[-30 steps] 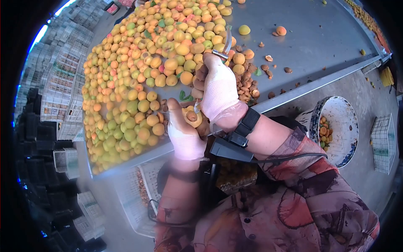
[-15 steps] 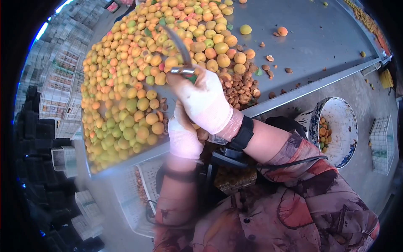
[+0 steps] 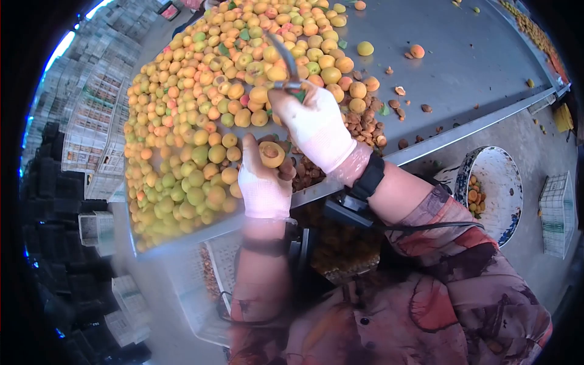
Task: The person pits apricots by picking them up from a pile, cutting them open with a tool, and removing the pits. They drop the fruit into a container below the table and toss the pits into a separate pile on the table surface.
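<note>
My left hand (image 3: 263, 182), in a white and pink glove, holds a cut apricot (image 3: 271, 154) with its hollowed inner face turned up. To its upper right, my right hand (image 3: 317, 128), gloved alike, is closed around the handle of a curved knife (image 3: 285, 53). The blade points up and away, over the pile of whole apricots (image 3: 188, 115). Below the right hand and beside it, brown apricot pits (image 3: 365, 128) lie heaped on the metal table (image 3: 444, 67). The two hands are apart.
A white bucket (image 3: 502, 188) holding apricot pieces stands on the floor at right, near a white crate (image 3: 555, 213). Below the table's raised edge (image 3: 438, 145) are another white crate (image 3: 210, 304) and a container of fruit (image 3: 347, 249). Stacked crates (image 3: 97, 121) line the left.
My right hand has moved up and right with the knife, away from my left hand. The cut apricot in my left hand, hidden before, now shows. The camera view has shifted slightly.
</note>
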The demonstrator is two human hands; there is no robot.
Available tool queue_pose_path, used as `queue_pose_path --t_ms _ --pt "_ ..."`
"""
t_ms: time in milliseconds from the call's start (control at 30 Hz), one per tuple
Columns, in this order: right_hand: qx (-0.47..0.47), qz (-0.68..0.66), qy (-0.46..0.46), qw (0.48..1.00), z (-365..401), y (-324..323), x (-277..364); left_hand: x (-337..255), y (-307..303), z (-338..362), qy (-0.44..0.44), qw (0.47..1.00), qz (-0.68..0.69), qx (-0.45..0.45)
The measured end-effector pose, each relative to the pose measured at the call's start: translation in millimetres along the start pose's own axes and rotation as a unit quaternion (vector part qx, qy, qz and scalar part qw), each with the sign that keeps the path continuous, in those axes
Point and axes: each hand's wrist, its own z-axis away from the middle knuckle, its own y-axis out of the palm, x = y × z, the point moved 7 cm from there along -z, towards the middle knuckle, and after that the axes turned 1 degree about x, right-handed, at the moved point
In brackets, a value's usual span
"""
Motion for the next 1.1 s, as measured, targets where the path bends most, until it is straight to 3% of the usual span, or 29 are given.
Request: queue_pose_path --t_ms 33,67,100,133,167,200,233,267,367,400,433,500,533,567,633,667,700,767,800,833,900,967,1000,1033,1100 --pt "0.008 0.016 -0.017 1.0 -1.0 -0.1 -5.0 -1.0 0.0 -0.7 0.002 1.0 -0.001 0.002" --pt "0.044 0.141 0.021 0.989 -4.7 -4.9 -20.1 -5.0 4.2 -0.7 0.037 0.998 0.01 0.055" --pt "0.045 0.139 0.019 0.989 -1.1 -6.4 -15.9 -7.9 7.0 -0.7 0.072 0.991 0.021 0.108" --pt "0.059 0.186 0.049 0.979 6.5 -5.1 -15.6 -24.1 12.0 2.1 0.255 0.936 -0.19 0.151" --pt "0.072 0.233 0.08 0.967 12.3 -4.6 -17.3 -20.4 5.6 -0.4 0.257 0.935 -0.192 0.152" --pt "0.073 0.268 0.096 0.956 13.8 -7.5 -25.8 -32.9 10.7 13.4 0.391 0.842 -0.356 0.106" --pt "0.072 0.267 0.093 0.956 15.3 -9.1 -29.5 -39.5 20.8 30.4 0.504 0.702 -0.5 0.054" --pt "0.075 0.275 0.096 0.954 18.2 -10.4 -33.5 -34.0 19.6 28.3 0.434 0.782 -0.44 0.076" --pt "0.068 0.218 0.087 0.97 22.8 -9.2 -34.9 -19.7 4.5 15.9 0.408 0.816 -0.402 0.074" --pt "0.071 0.172 0.157 0.97 28.3 -7.6 -33.9 -24.5 12.5 29.3 0.44 0.749 -0.494 0.038" --pt "0.074 0.125 0.226 0.963 35.3 -6.1 -36.8 -23.6 12.6 31.7 0.442 0.748 -0.494 0.038" --pt "0.075 0.117 0.213 0.967 39.0 -7.7 -40.2 -22.4 15.8 36.5 0.475 0.714 -0.513 0.04" --pt "0.077 0.097 0.214 0.969 40.4 -8.3 -41.3 -13.0 5.8 15.0 0.412 0.826 -0.377 0.078" --pt "0.079 0.076 0.216 0.97 41.4 -8.8 -42.9 -9.3 -3.1 8.6 0.413 0.825 -0.378 0.078" --pt "0.081 0.064 0.219 0.97 35.7 -16.0 -55.1 -21.0 0.1 16.7 0.448 0.755 -0.476 0.055" --pt "0.086 0.173 0.138 0.972 25.2 -25.4 -59.0 -17.0 -8.2 11.4 0.301 0.912 -0.271 0.064" --pt "0.088 0.278 0.053 0.955 20.0 -30.1 -54.5 -27.4 -10.0 16.8 0.304 0.91 -0.275 0.064" --pt "0.074 0.342 0.042 0.936 19.9 -32.1 -14.0 -27.9 -10.2 22.8 0.218 0.88 -0.384 0.173" --pt "0.101 0.402 0.037 0.909 17.2 -32.7 -6.8 -35.7 2.3 44.4 0.383 0.765 -0.48 0.195" --pt "0.127 0.46 0.032 0.878 14.4 -34.4 -4.9 -17.9 -3.2 33.6 0.125 0.803 -0.474 0.339" --pt "0.142 0.481 0.009 0.865 11.5 -38.9 -4.0 -23.5 -5.7 33.7 0.127 0.76 -0.552 0.319" --pt "0.146 0.534 -0.006 0.833 9.6 -39.6 1.1 -54.2 2.5 11.5 0.166 0.76 -0.57 0.267" --pt "0.136 0.539 -0.006 0.831 8.7 -39.9 2.9 -65.5 9.3 -2.3 0.173 0.769 -0.567 0.24" --pt "0.133 0.539 -0.006 0.832 9.0 -38.8 5.6 -67.2 6.9 -30.2 0.112 0.806 -0.542 0.21" --pt "0.122 0.525 0.006 0.842 8.8 -37.9 10.3 -81.3 11.7 -82.4 0.213 0.716 -0.648 0.146"
